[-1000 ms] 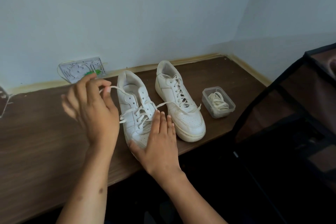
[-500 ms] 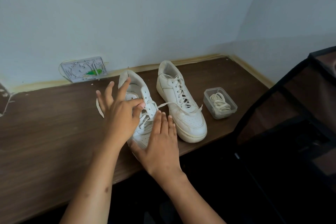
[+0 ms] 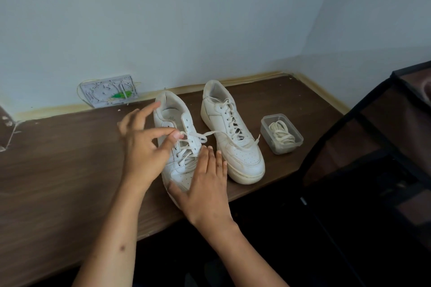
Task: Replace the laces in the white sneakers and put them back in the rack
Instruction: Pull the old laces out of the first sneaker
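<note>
Brown wooden tabletop (image 3: 58, 182) against pale wall, dark mesh rack (image 3: 373, 147) at right edge. Two white sneakers side by side, toes toward near edge: left sneaker (image 3: 173, 119) partly unlaced, right sneaker (image 3: 235, 147) fully laced. Left hand (image 3: 142, 147) back over left sneaker versus 1 s ago, when raised off to the left pulling lace out; now pinching lace (image 3: 186, 134) between thumb and forefinger at upper eyelets, other fingers spread. Right hand (image 3: 205, 186) unchanged, fingers straight, pressing flat on toe of left sneaker. Loose lace end trailing right, across to right sneaker. Clear plastic tub (image 3: 295, 144) just right of right sneaker, lidless, coiled cream spare laces (image 3: 281, 134) inside. Wall plate (image 3: 108, 91) at far left, wires and green bit showing.
</note>
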The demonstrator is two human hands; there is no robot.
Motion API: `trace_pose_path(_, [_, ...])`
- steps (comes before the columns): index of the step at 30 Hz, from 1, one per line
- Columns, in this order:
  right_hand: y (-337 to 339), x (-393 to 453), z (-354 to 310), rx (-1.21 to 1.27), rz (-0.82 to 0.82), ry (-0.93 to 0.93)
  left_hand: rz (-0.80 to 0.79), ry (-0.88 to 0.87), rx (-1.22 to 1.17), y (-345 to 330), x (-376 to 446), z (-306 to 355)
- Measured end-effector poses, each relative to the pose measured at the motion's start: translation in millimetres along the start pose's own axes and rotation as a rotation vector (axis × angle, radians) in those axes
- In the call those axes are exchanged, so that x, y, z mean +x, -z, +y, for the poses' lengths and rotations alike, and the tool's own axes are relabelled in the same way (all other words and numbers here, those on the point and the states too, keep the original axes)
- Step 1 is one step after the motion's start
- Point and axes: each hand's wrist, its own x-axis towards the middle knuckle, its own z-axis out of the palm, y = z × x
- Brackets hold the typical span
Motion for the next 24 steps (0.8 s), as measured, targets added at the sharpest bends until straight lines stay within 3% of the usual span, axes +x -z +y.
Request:
trace_pose_path(2, [0,1,-1,-0.009,0.009,0.001,0.008,0.117,-0.246,12,1,0])
trace_pose_path(4, [0,1,-2,-0.012,0.015,0.002,0.045,0.195,-0.323,17,2,0])
trace_pose_path(6, [0,2,-1,-0.012,0.013,0.004,0.087,0.203,-0.100,14,1,0])
trace_pose_path(9, [-1,3,-1,-0.009,0.007,0.004,0.149,0.041,0.205,9,0,4])
trace_pose_path(14, [-4,4,-2,-0.016,0.028,0.000,-0.019,-0.146,0.460,0,-2,7])
trace_pose_path(20, [-5,2,-2,-0.019,0.056,0.004,-0.077,-0.221,0.466,-8,-1,-1])
trace_pose_path(22, [-4,2,-2,-0.018,0.056,0.007,0.003,-0.253,0.418,-6,1,0])
trace_pose_path(24, [-3,2,-1,-0.020,0.047,0.013,0.186,-0.263,0.344,1,2,1])
